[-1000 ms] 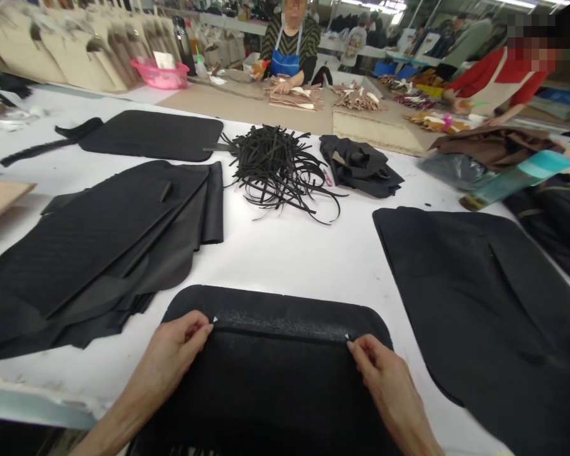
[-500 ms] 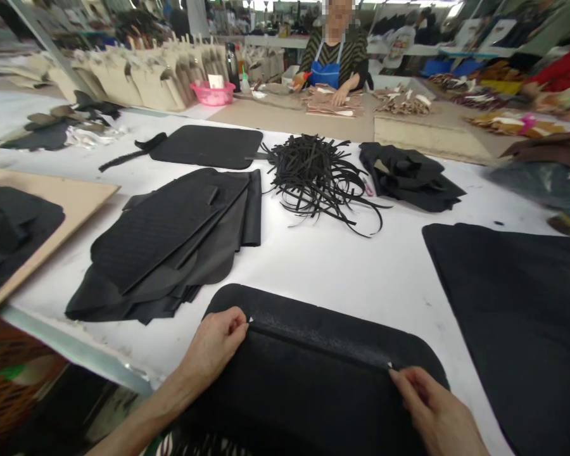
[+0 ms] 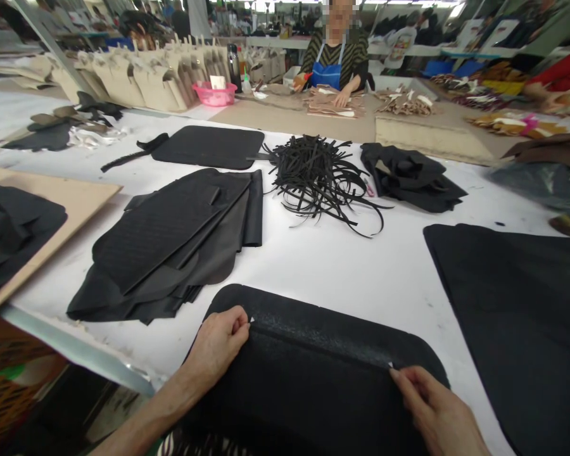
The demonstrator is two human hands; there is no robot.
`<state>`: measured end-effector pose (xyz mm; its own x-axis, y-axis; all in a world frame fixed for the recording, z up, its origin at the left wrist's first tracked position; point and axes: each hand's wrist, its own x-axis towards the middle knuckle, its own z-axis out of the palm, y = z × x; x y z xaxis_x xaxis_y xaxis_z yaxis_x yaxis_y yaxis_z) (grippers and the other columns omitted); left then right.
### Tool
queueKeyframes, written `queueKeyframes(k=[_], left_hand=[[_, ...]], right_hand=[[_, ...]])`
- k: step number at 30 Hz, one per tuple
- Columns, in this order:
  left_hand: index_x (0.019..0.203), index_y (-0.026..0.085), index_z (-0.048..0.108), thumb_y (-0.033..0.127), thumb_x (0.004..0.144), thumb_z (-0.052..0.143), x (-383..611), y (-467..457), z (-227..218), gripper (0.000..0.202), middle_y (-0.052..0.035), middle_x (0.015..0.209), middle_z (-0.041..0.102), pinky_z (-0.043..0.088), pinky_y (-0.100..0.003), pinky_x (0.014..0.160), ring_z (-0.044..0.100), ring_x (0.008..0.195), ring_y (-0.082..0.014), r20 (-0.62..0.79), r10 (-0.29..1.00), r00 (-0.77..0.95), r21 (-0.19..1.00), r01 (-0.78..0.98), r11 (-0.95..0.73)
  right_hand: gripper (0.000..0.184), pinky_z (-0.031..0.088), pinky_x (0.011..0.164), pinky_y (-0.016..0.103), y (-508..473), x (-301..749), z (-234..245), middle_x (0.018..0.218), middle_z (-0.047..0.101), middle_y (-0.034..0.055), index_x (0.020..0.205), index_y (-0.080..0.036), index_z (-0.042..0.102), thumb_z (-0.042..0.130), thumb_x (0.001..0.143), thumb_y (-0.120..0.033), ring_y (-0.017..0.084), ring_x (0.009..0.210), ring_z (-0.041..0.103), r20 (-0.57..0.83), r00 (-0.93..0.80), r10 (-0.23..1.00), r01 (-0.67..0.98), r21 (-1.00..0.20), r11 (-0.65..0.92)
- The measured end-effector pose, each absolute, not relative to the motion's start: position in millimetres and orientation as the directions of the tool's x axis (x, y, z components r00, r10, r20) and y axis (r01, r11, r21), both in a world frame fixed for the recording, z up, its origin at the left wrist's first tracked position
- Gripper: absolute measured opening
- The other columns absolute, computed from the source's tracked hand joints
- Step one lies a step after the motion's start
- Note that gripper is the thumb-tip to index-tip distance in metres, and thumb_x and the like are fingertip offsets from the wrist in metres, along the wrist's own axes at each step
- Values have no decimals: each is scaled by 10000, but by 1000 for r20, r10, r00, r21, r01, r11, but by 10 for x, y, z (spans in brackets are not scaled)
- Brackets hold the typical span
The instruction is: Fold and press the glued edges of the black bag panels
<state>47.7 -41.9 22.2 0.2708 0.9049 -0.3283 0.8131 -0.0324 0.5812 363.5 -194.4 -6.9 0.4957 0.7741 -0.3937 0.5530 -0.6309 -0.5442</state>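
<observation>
A large black panel [image 3: 313, 399] with rounded corners, of leather-like sheet, lies in front of me at the table's near edge. A shiny, pale-streaked band [image 3: 308, 332] runs across its upper part, with a dark raised edge along its lower side. My left hand [image 3: 225, 339] pinches this edge at its left end, thumb against fingers. At the right end my right hand [image 3: 432, 402] pinches it likewise. A small white triangle shows beside each set of fingertips; I cannot tell whether it is tape or the table through a gap.
Black cut pieces [image 3: 166, 247] lie stacked at the left, and more black sheets [image 3: 517, 316] at the right. Beyond are a tangle of black strips [image 3: 318, 168], a black panel [image 3: 209, 147] and folded black material [image 3: 408, 177]. A co-worker [image 3: 335, 60] sits across the table.
The pale streaks on the band look fainter and darker now. Both hands keep their pinch at nearly the same spots, and the panel has hardly moved.
</observation>
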Motion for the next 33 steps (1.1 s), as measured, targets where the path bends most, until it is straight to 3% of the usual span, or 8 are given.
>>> queueKeyframes(k=[5,11,14,17,19,21,26,33], left_hand=[[678,214,430,253,829,390,465,-424,191,161,56,517,436,250,-251,535,442,520,-137,-325,894,308,540,837,-92],[866,237,457,277,889,323,446,-508,176,142,50,614,529,299,-261,539,545,579,-162,-276,900,338,326,914,-243],[937,233,520,249,911,283,436,-555,117,239,-1,842,599,378,-266,584,591,698,-163,-49,882,469,275,855,-439],[932,199,572,173,887,297,383,-565,14,279,-42,947,595,437,-287,741,580,832,-177,221,731,645,195,706,-681],[960,182,590,139,852,339,312,-566,-81,276,-58,994,602,431,-301,829,565,919,-195,296,614,731,118,610,-784],[1021,166,593,114,813,368,223,-584,-193,311,-76,1051,600,425,-315,863,556,970,-213,296,539,789,45,552,-832],[1183,119,530,13,730,344,52,-722,-404,501,-137,1219,540,377,-391,948,521,1089,-264,205,532,821,-68,555,-829],[1258,129,458,-4,740,349,53,-806,-435,546,-145,1245,516,365,-406,955,506,1106,-268,198,528,826,-112,554,-825]], right_hand=[[364,295,480,257,-1911,3561,30,541,434,-33,695,-235,511,375,842,-539,153,520,430,-394,500,771,583,-506,-636],[357,285,518,262,-1881,3522,104,572,441,-36,676,-224,455,337,867,-501,149,558,444,-385,502,774,587,-506,-632],[349,282,522,265,-1879,3512,108,572,448,-35,677,-223,456,336,861,-494,152,562,450,-366,505,782,587,-518,-622],[335,275,521,265,-1883,3497,121,572,447,-35,674,-224,450,335,861,-476,151,557,442,-337,509,792,591,-532,-606],[322,267,517,263,-1880,3482,142,565,439,-35,669,-224,441,334,864,-456,150,553,431,-327,518,790,592,-530,-607],[308,258,512,260,-1869,3466,166,562,433,-35,660,-224,428,336,867,-433,148,552,423,-316,529,788,589,-531,-608],[288,239,515,257,-1837,3437,193,562,426,-34,635,-221,403,359,866,-387,145,562,418,-279,561,779,602,-508,-616],[278,220,519,261,-1848,3421,160,551,424,-35,628,-220,390,374,870,-356,148,560,419,-259,577,775,640,-446,-625]])
